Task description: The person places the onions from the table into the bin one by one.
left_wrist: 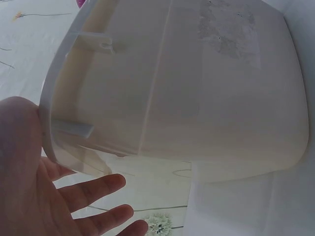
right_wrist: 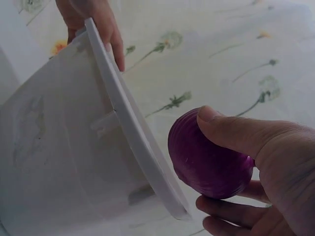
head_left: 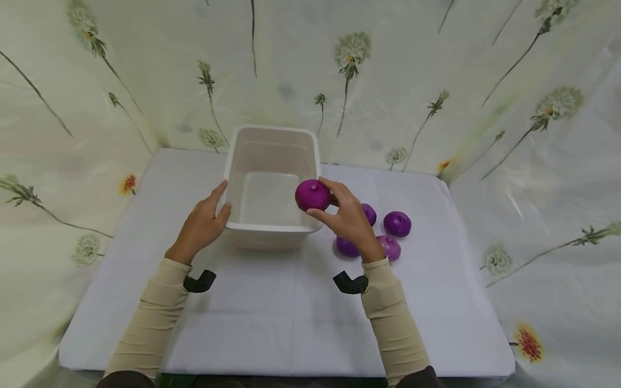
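A purple onion (head_left: 312, 195) is held between the thumb and fingers of my right hand (head_left: 350, 218), over the right rim of a whitish plastic bin (head_left: 269, 237). The right wrist view shows this onion (right_wrist: 209, 157) close up, beside the bin's rim (right_wrist: 130, 123). My left hand (head_left: 201, 226) touches the bin's left rim. Its fingers (left_wrist: 93, 191) are spread and fairly straight in the left wrist view. Several more purple onions lie on the table behind and right of my right wrist, including one onion (head_left: 397, 223) in full view; others are partly hidden by the hand.
The table (head_left: 271, 323) is covered by a white cloth. Flower-printed sheeting (head_left: 388, 70) hangs behind it and along both sides. A dark curved device (head_left: 200, 281) is strapped at the left wrist, and a similar device (head_left: 350, 283) at the right.
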A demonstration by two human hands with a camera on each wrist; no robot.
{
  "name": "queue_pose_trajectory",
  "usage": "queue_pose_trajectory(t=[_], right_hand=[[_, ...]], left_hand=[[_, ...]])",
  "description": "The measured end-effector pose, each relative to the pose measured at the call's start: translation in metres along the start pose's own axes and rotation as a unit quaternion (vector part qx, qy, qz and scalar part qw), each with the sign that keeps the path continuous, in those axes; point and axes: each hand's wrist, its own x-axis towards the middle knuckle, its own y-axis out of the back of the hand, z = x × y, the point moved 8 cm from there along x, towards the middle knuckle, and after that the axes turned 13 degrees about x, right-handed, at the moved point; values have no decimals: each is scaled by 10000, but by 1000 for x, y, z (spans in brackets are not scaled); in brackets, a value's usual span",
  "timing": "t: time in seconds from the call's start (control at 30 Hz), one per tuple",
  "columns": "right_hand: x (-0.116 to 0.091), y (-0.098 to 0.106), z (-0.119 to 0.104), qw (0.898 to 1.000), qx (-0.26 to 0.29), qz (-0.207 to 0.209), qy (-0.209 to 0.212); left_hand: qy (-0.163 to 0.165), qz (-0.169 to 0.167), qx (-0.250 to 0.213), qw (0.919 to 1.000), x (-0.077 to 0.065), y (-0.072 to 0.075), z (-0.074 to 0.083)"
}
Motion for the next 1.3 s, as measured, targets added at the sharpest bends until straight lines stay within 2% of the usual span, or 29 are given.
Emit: queue_pose_trajectory(t=[0.57, 0.9, 1.3], right_hand=[[7, -20, 3, 9997, -129, -59, 191], [14, -37, 6, 9996, -49, -162, 217], [20, -45, 0, 9981, -268, -222, 510]], left_hand=[[101, -64, -112, 9999, -2, -6, -4], [139, -60, 6, 9999, -3, -10, -6], [64, 141, 85, 9998, -2, -1, -1]])
